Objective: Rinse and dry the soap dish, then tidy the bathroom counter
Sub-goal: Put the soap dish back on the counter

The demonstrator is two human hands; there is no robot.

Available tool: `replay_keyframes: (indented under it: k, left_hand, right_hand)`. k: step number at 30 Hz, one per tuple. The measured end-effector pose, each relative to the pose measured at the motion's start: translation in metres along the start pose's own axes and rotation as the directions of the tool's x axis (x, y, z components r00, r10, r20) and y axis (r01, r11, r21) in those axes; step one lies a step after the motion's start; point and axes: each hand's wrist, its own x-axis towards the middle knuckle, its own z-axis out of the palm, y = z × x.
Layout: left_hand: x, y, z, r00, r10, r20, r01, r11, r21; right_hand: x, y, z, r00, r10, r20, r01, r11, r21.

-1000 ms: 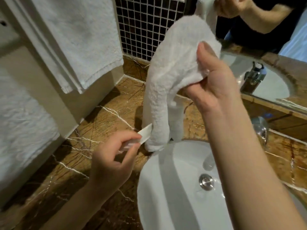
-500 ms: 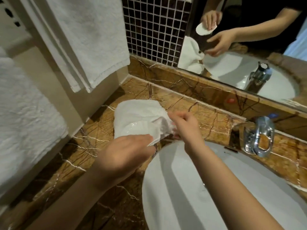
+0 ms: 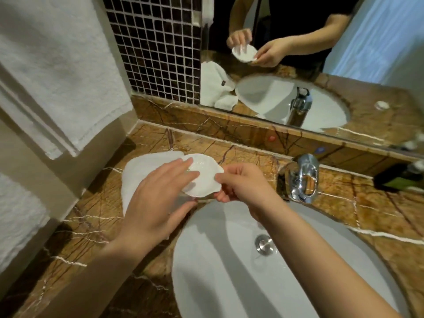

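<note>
Gripping soap dish [image 3: 202, 177] w/ both hands | L hand [image 3: 158, 200] hides cloth [image 3: 142, 171] partly | R hand [image 3: 243, 187] pinches rim

**Hidden, cropped and unclear regions**

The left hand [image 3: 158, 198] covers the near left part of the soap dish [image 3: 202, 177] and most of the white cloth [image 3: 142, 171] beneath it; whether the dish touches the cloth cannot be told. The right hand [image 3: 241, 187] hides the dish's right rim. The sink [image 3: 218, 283] is cut off by the bottom edge, and the right forearm crosses its basin. The hanging towel [image 3: 57, 65] runs out of frame at top and left. A dark green object [image 3: 403, 177] at the right edge is cropped and blurred, its kind unclear. Small items on the mirror ledge [image 3: 410, 143] are too blurred to identify.
</note>
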Motion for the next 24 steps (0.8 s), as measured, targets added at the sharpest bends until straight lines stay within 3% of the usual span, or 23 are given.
replay_keyframes:
  k: [2,4,9,14,19,24]
  left_hand:
    - [0.004,0.014,0.01,0.969,-0.246,-0.023,0.241,0.962,-0.129]
    - [0.008,0.033,0.025,0.939,-0.343,0.027,0.342,0.921,-0.184]
    - [0.022,0.103,0.073,0.977,-0.104,0.188,0.153,0.952,-0.266]
    - [0.042,0.174,0.132,0.962,0.066,0.267,0.037,0.93,-0.364]
    - [0.066,0.226,0.181,0.957,0.063,0.285,0.065,0.905,-0.419]
    - [0.089,0.254,0.217,0.964,0.037,0.263,0.09,0.885,-0.456]
  right_hand:
    - [-0.013,-0.002,-0.019,0.995,-0.034,-0.098,0.038,0.999,0.031]
    - [-0.029,-0.004,-0.047,0.978,-0.064,-0.196,0.081,0.994,0.079]
    - [-0.076,0.008,-0.146,0.888,-0.09,-0.451,0.148,0.984,0.095]
    - [-0.109,0.043,-0.246,0.768,-0.01,-0.64,0.092,0.991,0.095]
    - [-0.112,0.09,-0.312,0.688,0.066,-0.723,0.03,0.993,0.118]
    - [-0.091,0.138,-0.342,0.683,0.14,-0.717,-0.004,0.982,0.188]
